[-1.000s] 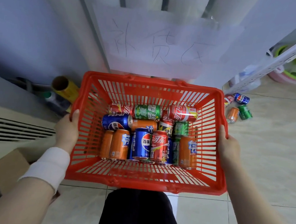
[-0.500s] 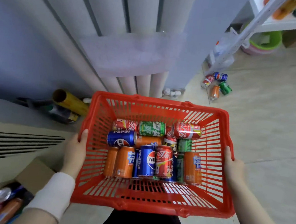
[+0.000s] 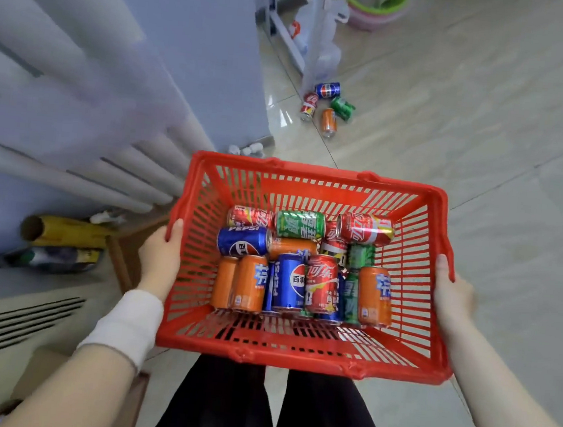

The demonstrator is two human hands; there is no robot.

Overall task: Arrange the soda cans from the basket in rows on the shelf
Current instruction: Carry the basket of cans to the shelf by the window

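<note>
Looking down on a red basket (image 3: 311, 175) held level above dark trouser legs (image 3: 271, 415) and a tiled floor. The left hand (image 3: 160, 256) grips its rim at 9 o'clock and the right hand (image 3: 451, 293) grips at 3 o'clock. Each thumb lies along the top of the rim; the other fingers are hidden behind the basket walls, so their spread cannot be told. Cans (image 3: 289, 281) fill the basket floor, lying jumbled in red, orange, blue and green; several are half covered by others. At 12 o'clock, well apart, four loose cans (image 3: 328, 119) lie on the floor beside a white shelf leg (image 3: 315, 44); the shelf itself is cut off by the top edge. At 10 o'clock a radiator (image 3: 78, 97) is blurred.
</note>
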